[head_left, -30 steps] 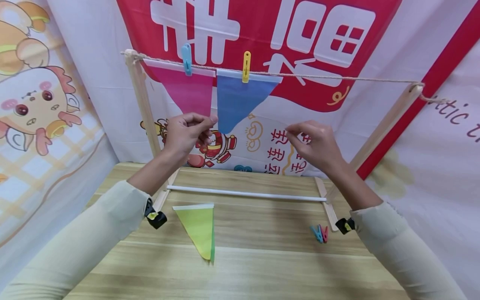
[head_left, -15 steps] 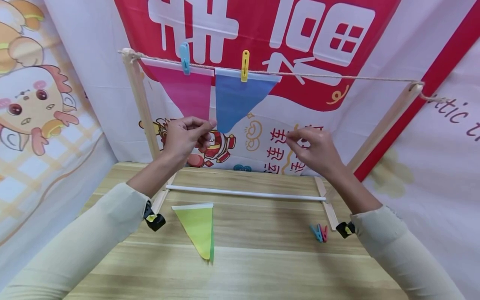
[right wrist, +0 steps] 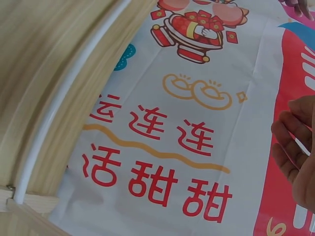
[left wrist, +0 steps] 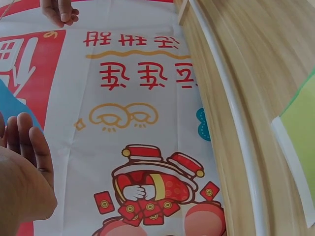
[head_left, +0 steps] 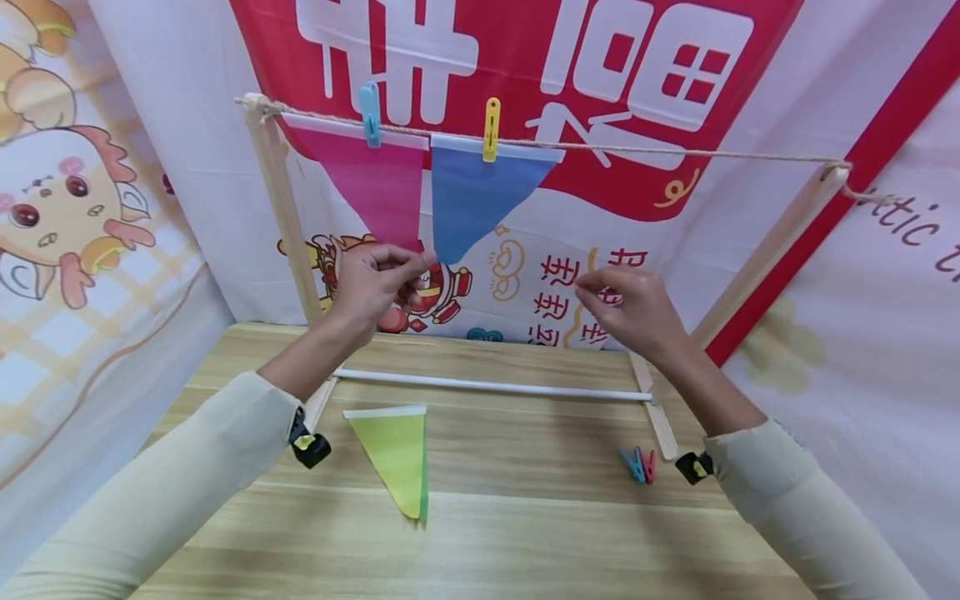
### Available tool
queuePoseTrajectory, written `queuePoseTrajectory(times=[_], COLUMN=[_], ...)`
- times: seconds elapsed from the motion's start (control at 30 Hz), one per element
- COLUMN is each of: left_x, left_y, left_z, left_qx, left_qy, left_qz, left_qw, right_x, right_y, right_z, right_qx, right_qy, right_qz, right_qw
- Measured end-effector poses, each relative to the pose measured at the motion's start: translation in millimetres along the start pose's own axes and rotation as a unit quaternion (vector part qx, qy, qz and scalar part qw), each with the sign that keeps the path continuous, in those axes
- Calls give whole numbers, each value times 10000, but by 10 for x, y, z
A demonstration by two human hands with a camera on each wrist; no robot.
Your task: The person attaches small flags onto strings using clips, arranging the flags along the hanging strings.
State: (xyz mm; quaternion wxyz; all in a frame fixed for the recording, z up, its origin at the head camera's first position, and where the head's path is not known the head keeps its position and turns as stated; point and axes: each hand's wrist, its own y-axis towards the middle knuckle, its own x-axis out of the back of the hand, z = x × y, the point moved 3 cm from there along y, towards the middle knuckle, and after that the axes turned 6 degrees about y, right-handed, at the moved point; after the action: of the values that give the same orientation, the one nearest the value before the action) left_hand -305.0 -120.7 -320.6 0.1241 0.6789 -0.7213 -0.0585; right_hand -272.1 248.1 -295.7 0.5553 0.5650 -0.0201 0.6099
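A pink pennant [head_left: 378, 179] and a blue pennant [head_left: 483, 196] hang side by side from a twine line. A light-blue clothespin [head_left: 370, 114] clips the pink one and a yellow clothespin [head_left: 491, 130] the blue one. My left hand [head_left: 382, 287] hovers at the lower tip of the pink pennant, fingers loosely curled around nothing. Under the bare right half of the twine [head_left: 697, 152], my right hand [head_left: 626, 304] is in the air, loosely curled with nothing in it. On the table lies a yellow-green pennant [head_left: 393, 458] with a green one [head_left: 424, 487] showing beneath its edge.
A blue clothespin [head_left: 636, 467] and a red clothespin [head_left: 648, 465] lie on the table at right. Wooden posts [head_left: 285, 204] carry the twine at both ends, joined low down by a white rod [head_left: 487, 386]. Printed cloth [head_left: 517, 312] hangs behind.
Both hands have sunk slightly, the left hand a little more than the right. The pennants and clothespins stay where they were.
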Motion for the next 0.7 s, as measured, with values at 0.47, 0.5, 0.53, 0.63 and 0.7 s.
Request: queuePoseTrajectory(times=[0.47,0.5,0.53,0.63,0.7], left_x=[44,45,44,38,31], left_y=[-54,-55,-56,-69,-78], left_z=[183,193,202,229,250], left_qx=[367,383,393,472,515], left_qy=[91,59,23,-96,-113], left_qz=[39,43,50,111,142], left_qw=[9993,9992,9992,9988,9985], right_x=[-82,-87,-90,-98,-97], right_y=[-120,-130,-140,-164,-179], right_z=[-52,-58,-60,-83,-93], right_qx=[-204,-241,-268,-347,-371], right_qy=[-73,-71,-60,-31,16], right_qz=[112,124,138,164,162], right_qw=[9997,9996,9995,9993,9992])
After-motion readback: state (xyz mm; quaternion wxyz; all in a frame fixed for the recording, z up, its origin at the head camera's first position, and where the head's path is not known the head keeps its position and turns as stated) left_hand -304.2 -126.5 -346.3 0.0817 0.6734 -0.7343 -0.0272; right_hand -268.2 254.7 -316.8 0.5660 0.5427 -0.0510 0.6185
